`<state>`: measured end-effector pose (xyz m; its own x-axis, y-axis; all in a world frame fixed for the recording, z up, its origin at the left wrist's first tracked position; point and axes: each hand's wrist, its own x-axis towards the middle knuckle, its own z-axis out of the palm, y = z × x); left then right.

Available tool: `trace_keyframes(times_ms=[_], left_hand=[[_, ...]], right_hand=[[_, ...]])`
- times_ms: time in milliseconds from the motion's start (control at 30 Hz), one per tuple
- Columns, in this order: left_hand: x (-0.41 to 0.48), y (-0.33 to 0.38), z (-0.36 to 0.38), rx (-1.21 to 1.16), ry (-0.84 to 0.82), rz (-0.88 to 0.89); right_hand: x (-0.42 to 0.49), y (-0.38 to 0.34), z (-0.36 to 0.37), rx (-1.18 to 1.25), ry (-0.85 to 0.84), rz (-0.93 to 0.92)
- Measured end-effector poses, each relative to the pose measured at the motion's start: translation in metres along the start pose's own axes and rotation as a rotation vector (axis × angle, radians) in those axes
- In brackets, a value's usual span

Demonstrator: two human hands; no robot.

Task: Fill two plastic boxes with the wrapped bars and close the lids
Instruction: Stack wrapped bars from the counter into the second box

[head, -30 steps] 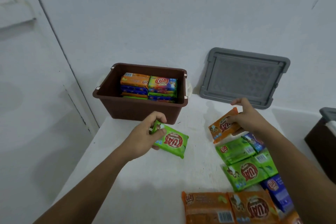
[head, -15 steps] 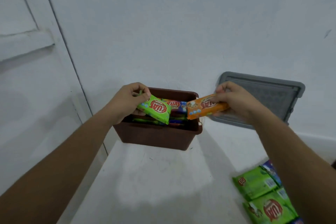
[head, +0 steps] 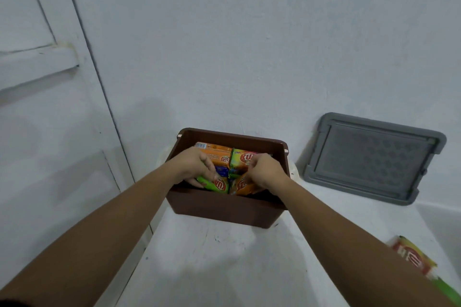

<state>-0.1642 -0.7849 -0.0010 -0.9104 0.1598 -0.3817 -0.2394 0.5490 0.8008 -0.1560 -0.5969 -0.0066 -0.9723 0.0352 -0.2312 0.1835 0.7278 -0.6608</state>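
A brown plastic box (head: 224,209) stands on the white table against the wall, holding stacked wrapped bars (head: 218,153). Both my hands are inside it near the front wall. My left hand (head: 193,166) grips a green wrapped bar (head: 215,184) low in the box. My right hand (head: 265,173) holds an orange wrapped bar (head: 240,185) right beside the green one. The two bars touch side by side. The grey lid (head: 371,157) leans against the wall to the right of the box.
A loose green bar (head: 414,259) lies at the table's right edge, partly behind my right forearm. A white door stands at the left, and the table's left edge drops off beside it. White table surface (head: 212,257) stretches in front of the box.
Both hands have gone down from above the rim into the box, carrying the green and orange bars to its front. The view has tilted up, so the pile of loose bars left the frame.
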Motion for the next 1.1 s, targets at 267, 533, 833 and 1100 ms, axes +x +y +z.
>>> trace_keyframes(times_ms=[267,533,833,1100], left_hand=[[0.022,-0.022,0.001,0.473,0.069,-0.003],[0.035,-0.026,0.011,0.887,-0.007,-0.038],[0.044,-0.024,0.013,1.099,-0.091,-0.077],[0.019,-0.001,0.017,1.094,0.044,0.000]], right_hand=[[0.007,0.010,0.010,-0.126,-0.114,0.045],[0.007,0.015,0.022,-0.516,-0.057,0.011],[0.020,0.011,0.023,-0.617,-0.240,0.109],[-0.026,-0.002,-0.023,-0.533,-0.100,-0.163]])
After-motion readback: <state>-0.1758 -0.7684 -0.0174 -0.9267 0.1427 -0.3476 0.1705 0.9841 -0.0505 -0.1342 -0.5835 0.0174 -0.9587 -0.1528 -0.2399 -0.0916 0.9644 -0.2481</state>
